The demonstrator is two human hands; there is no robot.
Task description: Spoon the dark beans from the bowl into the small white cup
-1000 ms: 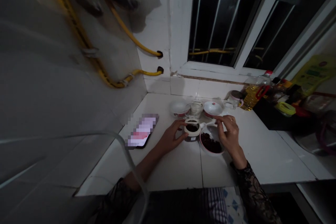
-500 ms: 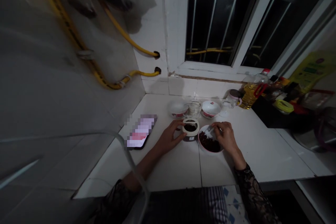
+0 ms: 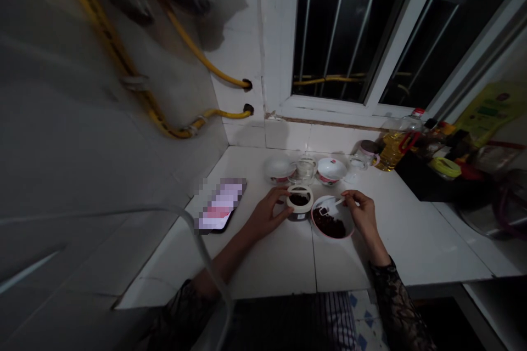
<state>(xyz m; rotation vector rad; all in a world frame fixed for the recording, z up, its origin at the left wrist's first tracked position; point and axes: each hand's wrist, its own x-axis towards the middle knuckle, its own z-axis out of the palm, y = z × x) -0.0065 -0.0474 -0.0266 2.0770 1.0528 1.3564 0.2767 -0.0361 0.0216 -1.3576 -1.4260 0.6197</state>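
My left hand [image 3: 269,211] grips the left side of a small jar [image 3: 300,215] with a pale rim and dark contents, standing on the counter. In my right hand [image 3: 360,209] is the handle end of a small white spoon [image 3: 332,207], pinched between thumb and fingers. The spoon's square head is over the dark reddish-brown pieces in a white bowl [image 3: 343,225] with a pink rim. That bowl stands just right of the jar. Behind them are a patterned white bowl [image 3: 330,170], a clear glass container [image 3: 303,171] and another bowl [image 3: 279,170].
A phone [image 3: 222,205] with a lit screen lies to the left on the white tiled counter [image 3: 272,263]. At the back right stand an oil bottle [image 3: 391,145], a lidded glass jar [image 3: 368,151] and a black box [image 3: 424,181] of condiments. A pale cable [image 3: 206,252] crosses the left foreground.
My right hand has drawn slightly right, off the bowl's middle, still holding the spoon, which now shows more fully. My left hand stays on the jar.
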